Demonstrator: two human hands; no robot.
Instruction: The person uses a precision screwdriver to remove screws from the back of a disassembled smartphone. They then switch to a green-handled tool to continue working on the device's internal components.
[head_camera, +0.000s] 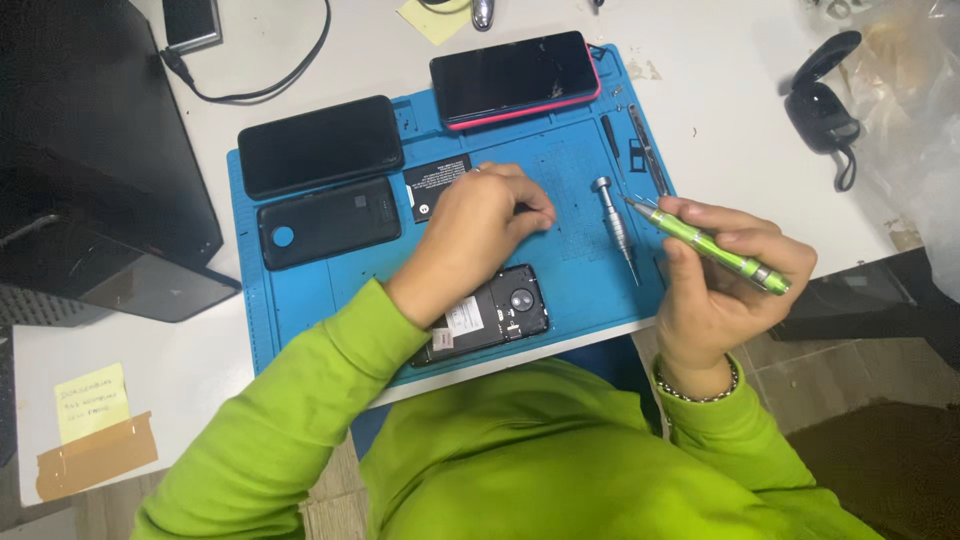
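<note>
On the blue mat (300, 300): three phones, one opened phone (495, 312) — right hand (725, 275) grips a green screwdriver (710, 245); left hand (480, 230) curled, contents unclear.

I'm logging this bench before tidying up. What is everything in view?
mat: 1, blue, on the white table
opened phone: 1, black, mat's near edge, under the left wrist
dark phone: 1, black, mat's far left
back cover: 1, black, beside the dark phone
pink-edged phone: 1, mat's far edge
battery: 1, black, by the left hand
silver driver: 1, lying on the mat
green driver: 1, in the right hand
sticky notes: 2, yellow, table's left and far edge
black box: 1, far left
left hand: fingertips down on the mat
right hand: gripping the green driver
</note>
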